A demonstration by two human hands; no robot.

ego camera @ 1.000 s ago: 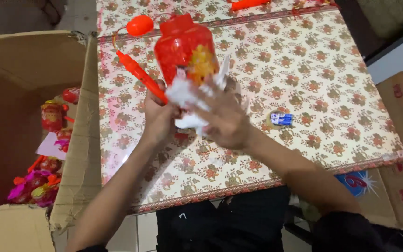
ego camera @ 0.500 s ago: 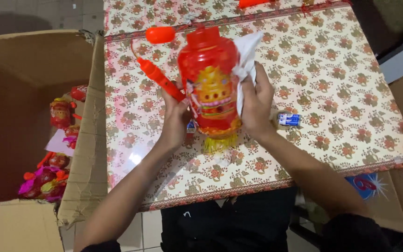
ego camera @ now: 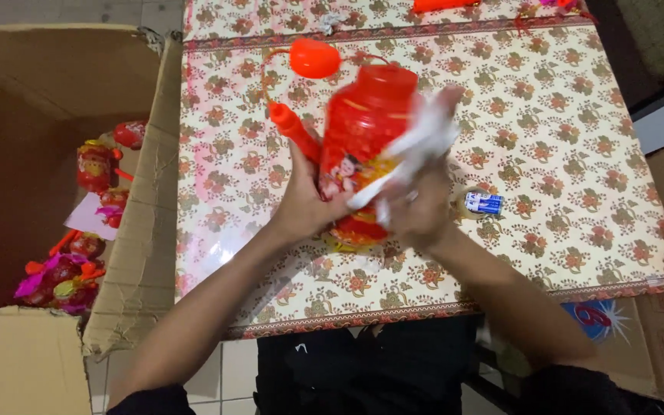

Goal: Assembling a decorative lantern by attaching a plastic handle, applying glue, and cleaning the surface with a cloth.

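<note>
A: In the head view, what is held, and where?

B: A red plastic lantern (ego camera: 363, 146) is gripped above the floral-covered counter (ego camera: 578, 138), tilted. The left hand (ego camera: 301, 204) is clasped around its lower side; the right hand (ego camera: 416, 211) is closed on a white cloth (ego camera: 416, 142) pressed to the lantern's right side.

A: What is seen around the lantern?

B: An orange handle stick (ego camera: 292, 131) is tucked behind it on the left, with an orange cap (ego camera: 314, 58) on a thin cord above. A small blue-and-white item (ego camera: 484, 203) lies on the counter just right of the lantern. An open cardboard box (ego camera: 55, 192) of similar red toys stands well left.

A: What could go wrong?

B: The lantern could be squeezed out of the tilted grip, since one side is held only through cloth. The cord could be snagged.
</note>
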